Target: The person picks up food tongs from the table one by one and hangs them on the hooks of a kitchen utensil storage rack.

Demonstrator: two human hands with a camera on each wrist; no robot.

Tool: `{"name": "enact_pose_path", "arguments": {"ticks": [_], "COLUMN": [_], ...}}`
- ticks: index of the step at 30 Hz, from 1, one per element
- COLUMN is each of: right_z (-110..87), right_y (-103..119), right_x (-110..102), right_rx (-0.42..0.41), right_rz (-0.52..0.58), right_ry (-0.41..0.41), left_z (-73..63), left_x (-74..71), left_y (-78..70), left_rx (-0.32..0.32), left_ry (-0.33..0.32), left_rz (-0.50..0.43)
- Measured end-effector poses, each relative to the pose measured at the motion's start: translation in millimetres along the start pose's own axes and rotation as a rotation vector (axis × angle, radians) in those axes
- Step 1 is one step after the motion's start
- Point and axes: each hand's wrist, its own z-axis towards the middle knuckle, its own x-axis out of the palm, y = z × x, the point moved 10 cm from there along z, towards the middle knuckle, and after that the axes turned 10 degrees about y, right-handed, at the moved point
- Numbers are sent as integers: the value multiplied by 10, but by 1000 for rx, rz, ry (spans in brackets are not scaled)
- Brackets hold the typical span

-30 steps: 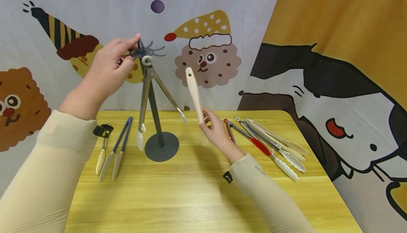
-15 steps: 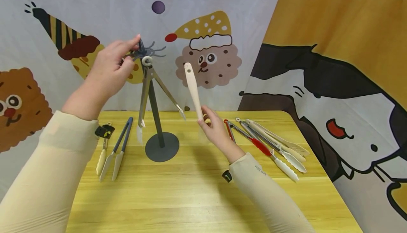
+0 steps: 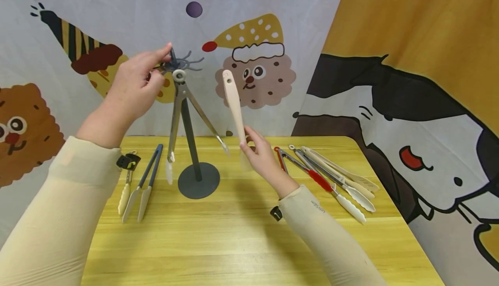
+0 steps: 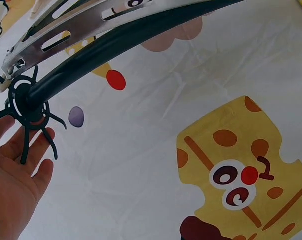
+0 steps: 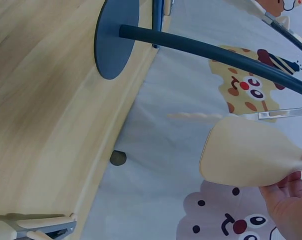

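The right hand (image 3: 267,160) pinches the beige spatula (image 3: 234,104) near its neck, apt for a probably light, stiff tool; the left hand (image 3: 130,84) pinches the utensil stand (image 3: 191,134) up top.

Right sleeve (image 3: 331,238): small dark lettering (image 3: 317,206) set just back from the cuff edge, reads roughly "Lets Slim" (tiny and slanted, spelling not certain); black wrist device (image 3: 124,161) under the left cuff, near the table's (image 3: 234,242) left edge, bears a yellow-green mark (image 3: 134,163), too small to read; no other text legible.
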Motion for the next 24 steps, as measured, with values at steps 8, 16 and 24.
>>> {"name": "enact_pose_path", "arguments": {"ticks": [8,16,24], "right_z": [96,192,211], "right_y": [-170,-178,-150], "right_x": [37,114,161], "right_rx": [-45,-74,-33], "right_rz": [55,59,83], "right_ry": [-6,17,59], "left_z": [-3,-17,-13], "left_x": [0,-14,-9], "left_y": [4,9,4], "left_rx": [0,-2,-4], "left_ry": [-10,-18,-15], "left_rz": [23,28,22]}}
